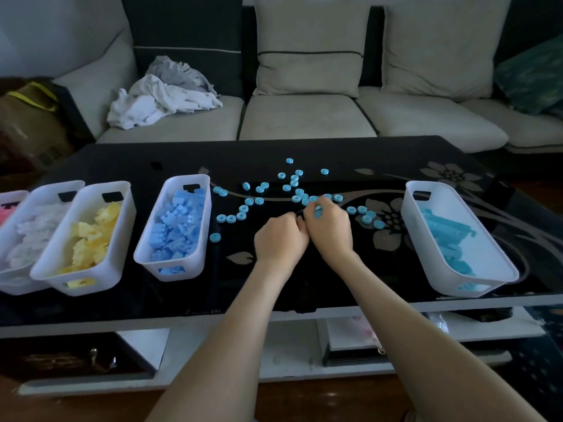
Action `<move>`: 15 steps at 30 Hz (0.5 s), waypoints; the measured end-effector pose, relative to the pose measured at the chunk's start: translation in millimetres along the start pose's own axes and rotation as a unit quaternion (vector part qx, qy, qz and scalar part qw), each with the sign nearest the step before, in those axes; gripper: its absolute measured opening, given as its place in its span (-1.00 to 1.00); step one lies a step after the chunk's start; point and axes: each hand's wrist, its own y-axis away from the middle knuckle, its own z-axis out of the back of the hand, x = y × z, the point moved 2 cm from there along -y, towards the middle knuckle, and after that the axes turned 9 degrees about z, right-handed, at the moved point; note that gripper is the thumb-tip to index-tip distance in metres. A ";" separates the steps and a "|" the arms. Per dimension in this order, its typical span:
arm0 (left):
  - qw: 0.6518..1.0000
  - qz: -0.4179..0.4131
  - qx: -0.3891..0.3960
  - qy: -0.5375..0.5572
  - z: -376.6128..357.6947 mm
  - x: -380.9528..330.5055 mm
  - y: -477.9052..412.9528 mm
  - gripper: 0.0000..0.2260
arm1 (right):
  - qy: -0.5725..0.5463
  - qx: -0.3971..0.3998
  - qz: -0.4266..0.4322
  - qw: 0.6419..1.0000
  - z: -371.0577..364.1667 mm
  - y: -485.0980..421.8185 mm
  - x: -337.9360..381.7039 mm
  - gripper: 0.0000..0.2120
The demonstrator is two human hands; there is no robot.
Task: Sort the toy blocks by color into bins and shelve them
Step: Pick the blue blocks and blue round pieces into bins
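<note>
Among the blue rings [242, 208] scattered on the black glass table [122, 159], between the bin of pale-blue blocks [152, 220] and the bin of blue sticks [416, 236], the right hand [330, 231] seems to pinch one, while the left hand [281, 237] curls against it, its hold hidden.

black table [274, 153] with a grey flower pattern; white bins [206, 220]; yellow blocks [91, 236] left, pale blue blocks [178, 226] beside them, turquoise blocks [447, 239] right; turquoise rings [231, 218] between.
</note>
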 end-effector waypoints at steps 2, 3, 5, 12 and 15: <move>1.000 -0.003 -0.005 0.028 -1.1 -16.2 0.9 -0.69 | -0.042 -0.044 -0.018 0.998 19.4 -6.7 5.8 -0.72; 0.999 -0.005 -0.006 0.049 -1.7 -23.2 0.9 -0.68 | -0.047 -0.059 -0.014 0.997 31.2 -9.9 9.4 -0.71; 0.995 -0.007 -0.003 0.099 -3.6 -35.5 0.3 -0.66 | -0.039 -0.076 -0.007 0.996 60.4 -15.7 14.8 -0.71; 0.964 -0.064 0.077 0.247 -29.7 -97.3 5.7 -0.59 | 0.062 -0.143 -0.040 0.987 186.3 1.9 -33.7 -0.70; 0.962 -0.098 0.105 0.233 -46.3 -117.3 20.8 -0.59 | 0.118 -0.090 -0.062 0.987 194.0 15.1 -62.3 -0.79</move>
